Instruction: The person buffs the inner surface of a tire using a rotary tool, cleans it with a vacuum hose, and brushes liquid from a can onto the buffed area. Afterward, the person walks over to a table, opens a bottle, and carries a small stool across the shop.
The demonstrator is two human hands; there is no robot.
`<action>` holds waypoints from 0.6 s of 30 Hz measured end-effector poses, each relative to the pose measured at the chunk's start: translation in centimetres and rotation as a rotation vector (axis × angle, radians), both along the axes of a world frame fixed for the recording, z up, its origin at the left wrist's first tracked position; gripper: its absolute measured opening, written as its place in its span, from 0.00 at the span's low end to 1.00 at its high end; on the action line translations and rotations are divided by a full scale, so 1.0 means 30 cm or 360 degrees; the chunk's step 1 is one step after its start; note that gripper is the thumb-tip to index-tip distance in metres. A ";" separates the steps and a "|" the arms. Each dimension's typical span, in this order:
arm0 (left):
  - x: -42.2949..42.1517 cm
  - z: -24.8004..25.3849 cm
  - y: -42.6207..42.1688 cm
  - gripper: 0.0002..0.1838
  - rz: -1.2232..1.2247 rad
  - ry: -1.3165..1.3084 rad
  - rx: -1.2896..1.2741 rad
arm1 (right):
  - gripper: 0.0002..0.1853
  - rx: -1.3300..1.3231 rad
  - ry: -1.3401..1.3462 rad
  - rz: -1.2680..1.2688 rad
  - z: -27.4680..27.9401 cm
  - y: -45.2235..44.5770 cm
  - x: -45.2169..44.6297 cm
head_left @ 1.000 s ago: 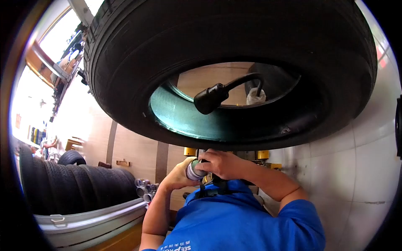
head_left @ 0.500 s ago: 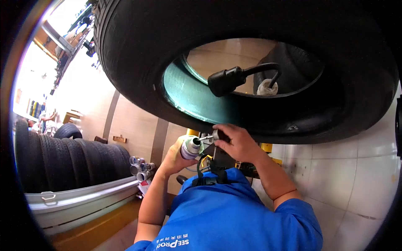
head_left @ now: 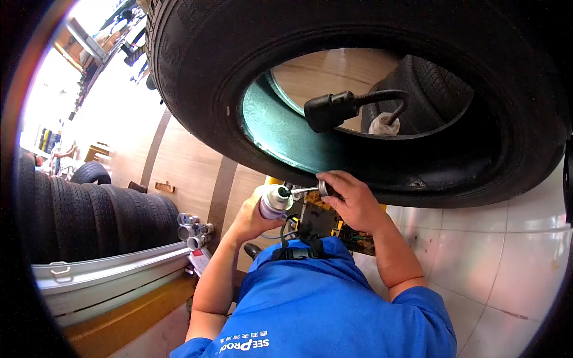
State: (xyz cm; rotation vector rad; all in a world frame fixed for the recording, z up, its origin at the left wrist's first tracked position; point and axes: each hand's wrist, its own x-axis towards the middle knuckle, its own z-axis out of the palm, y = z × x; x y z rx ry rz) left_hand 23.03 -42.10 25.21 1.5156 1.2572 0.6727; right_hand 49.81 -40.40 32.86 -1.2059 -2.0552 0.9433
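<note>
My left hand [head_left: 246, 219] is wrapped around a small can [head_left: 273, 206] with a pale label, its open mouth facing up. Between the thumb and fingers of my right hand [head_left: 358, 206] is the round cap of a brush [head_left: 305, 190], whose thin metal stem points left. The dark brush tip is at the can's mouth; I cannot tell whether it still touches the rim. Just above both hands hangs a large black tyre [head_left: 209, 113]. A black lamp [head_left: 330, 111] on a flexible neck casts greenish light on its inner wall.
On the left, a row of tyres [head_left: 101, 215] stands behind a white rail [head_left: 119, 261]. Several metal cans [head_left: 194, 230] sit at the rail's end. More tyres [head_left: 418, 89] show through the tyre's opening. Far left, part of another person [head_left: 62, 153] is visible.
My right hand has moved to the right, drawing the brush farther out of the can. My left hand keeps its hold. The camera view has shifted slightly.
</note>
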 end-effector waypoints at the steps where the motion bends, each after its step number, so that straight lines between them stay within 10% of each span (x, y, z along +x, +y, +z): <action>1: 0.001 0.000 0.000 0.43 -0.0003 -0.0002 0.0024 | 0.21 0.0000 0.0000 0.0001 0.007 0.002 0.000; 18: 0.034 -0.057 -0.006 0.34 -0.0048 0.0132 0.0178 | 0.25 0.0443 -0.0211 0.0442 -0.024 0.048 0.005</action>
